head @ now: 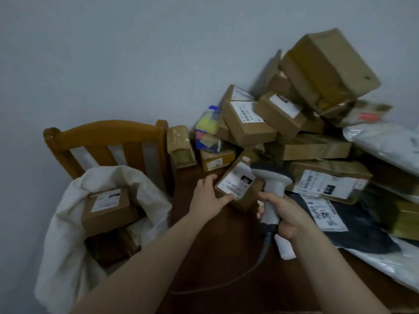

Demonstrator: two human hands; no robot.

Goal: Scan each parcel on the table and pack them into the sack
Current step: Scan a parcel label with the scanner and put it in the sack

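Observation:
A small cardboard parcel (238,177) with a white label lies on the dark wooden table (217,257), tilted toward me. My left hand (207,197) holds its near left corner, thumb on the label edge. My right hand (282,217) grips the handle of a grey barcode scanner (272,180), whose head sits right over the parcel's right side. A white sack (68,223) hangs open on a wooden chair (108,137) at the left, with a labelled box (106,209) and other parcels inside.
A tall heap of cardboard boxes (317,87) leans against the wall behind the parcel. White and black mailer bags (335,220) cover the table's right side. The scanner's cable (238,279) trails across the table toward me.

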